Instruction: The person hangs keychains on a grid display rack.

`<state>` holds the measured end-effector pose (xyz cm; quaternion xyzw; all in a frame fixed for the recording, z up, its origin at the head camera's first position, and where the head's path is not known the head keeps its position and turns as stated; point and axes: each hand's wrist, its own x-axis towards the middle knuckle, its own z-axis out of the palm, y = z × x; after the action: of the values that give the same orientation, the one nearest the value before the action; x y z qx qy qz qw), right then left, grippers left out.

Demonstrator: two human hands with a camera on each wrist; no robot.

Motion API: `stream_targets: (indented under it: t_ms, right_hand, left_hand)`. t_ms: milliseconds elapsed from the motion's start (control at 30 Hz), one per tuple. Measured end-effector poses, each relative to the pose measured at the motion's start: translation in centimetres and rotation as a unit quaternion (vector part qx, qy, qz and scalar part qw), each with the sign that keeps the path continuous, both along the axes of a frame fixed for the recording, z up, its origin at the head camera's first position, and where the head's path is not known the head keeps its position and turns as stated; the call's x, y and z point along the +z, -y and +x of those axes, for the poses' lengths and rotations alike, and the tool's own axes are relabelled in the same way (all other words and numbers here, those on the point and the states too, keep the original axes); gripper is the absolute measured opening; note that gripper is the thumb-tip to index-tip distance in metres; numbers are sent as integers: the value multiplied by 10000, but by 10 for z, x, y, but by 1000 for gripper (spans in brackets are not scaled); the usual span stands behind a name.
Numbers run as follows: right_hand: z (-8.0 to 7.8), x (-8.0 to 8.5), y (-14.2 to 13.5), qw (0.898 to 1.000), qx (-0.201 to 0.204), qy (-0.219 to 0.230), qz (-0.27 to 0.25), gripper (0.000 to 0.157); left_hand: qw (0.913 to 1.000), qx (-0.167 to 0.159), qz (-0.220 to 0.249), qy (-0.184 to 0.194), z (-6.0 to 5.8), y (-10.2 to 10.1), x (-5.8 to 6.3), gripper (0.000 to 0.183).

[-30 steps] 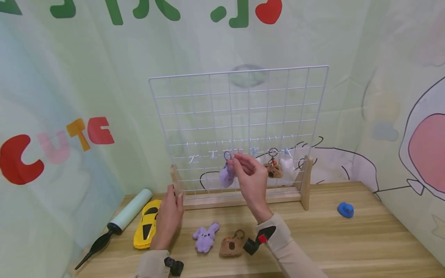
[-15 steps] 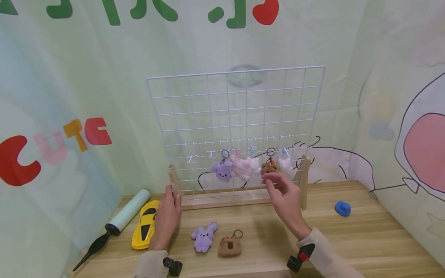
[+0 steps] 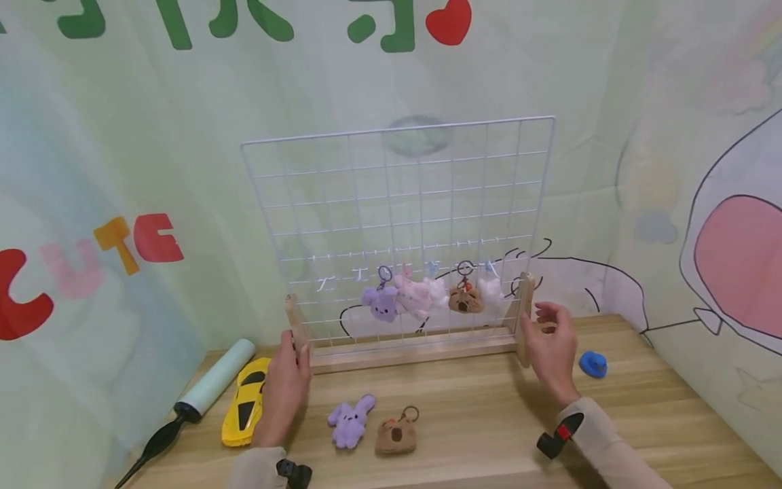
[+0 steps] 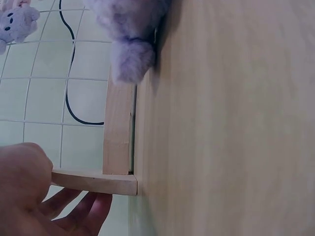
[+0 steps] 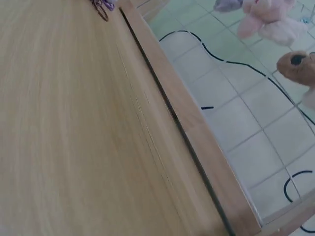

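Note:
A white wire grid rack [image 3: 391, 197] stands upright in a wooden base [image 3: 415, 354]. My left hand [image 3: 282, 380] grips the left wooden post [image 4: 93, 182], thumb on one side and fingers on the other. At the right wooden post [image 3: 524, 319] is my right hand [image 3: 552, 353], loosely bent, its thumb overlapping the post; contact is unclear. The right wrist view does not show this hand. On the grid hang a purple plush keychain [image 3: 381, 303], a pink plush [image 3: 414, 295], a brown plush keychain [image 3: 466, 299] and white plush pieces [image 3: 491, 288].
A purple rabbit plush [image 3: 350, 424] and a brown plush keychain [image 3: 396, 435] lie on the wooden table [image 3: 476, 421]. To the left are a yellow toy car [image 3: 244, 404] and a pale green hand pump [image 3: 216, 380]. A small blue hat-shaped object [image 3: 593, 365] sits at the right.
My right hand has let go of the hanging purple keychain and moved right to the right post. The left hand stays on the left post. The head view has shifted slightly.

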<state>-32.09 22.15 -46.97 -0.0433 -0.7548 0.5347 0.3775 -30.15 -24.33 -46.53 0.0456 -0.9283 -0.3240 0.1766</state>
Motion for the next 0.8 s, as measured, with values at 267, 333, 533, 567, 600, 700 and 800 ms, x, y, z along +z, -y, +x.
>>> stream_targets:
  t_ms: [267,333,533,567,600,700,800]
  right_hand:
    - [-8,-14,-12,9955,204,855,351,27]
    - [-8,-16,-12,9951,199,831,507,25]
    - [-7,-17,-12,9948,157,704,723,24]
    - [-6,-17,-12,9947,137,713,728,24]
    - [-5,-17,-12,9946,123,727,735,24]
    - [-3,-16,-12,9941,93,768,761,24]
    - [-3,-15,-12,9939,121,737,812,24]
  left_hand:
    - [9981,177,471,-343,2,-1,3,48]
    - [9936,478,675,-773,5,-4,6,47]
    - [9787,281,693,-1912,24,-36,15,17]
    - [9802,-86,606,-1884,29,-45,13,13]
    - [9820,-494,517,-1747,34,-54,10,14]
    - [9789,-1674,374,-1109,48,-81,-1,24]
    - [9727,-2246,173,-561,58,-100,-5,25]
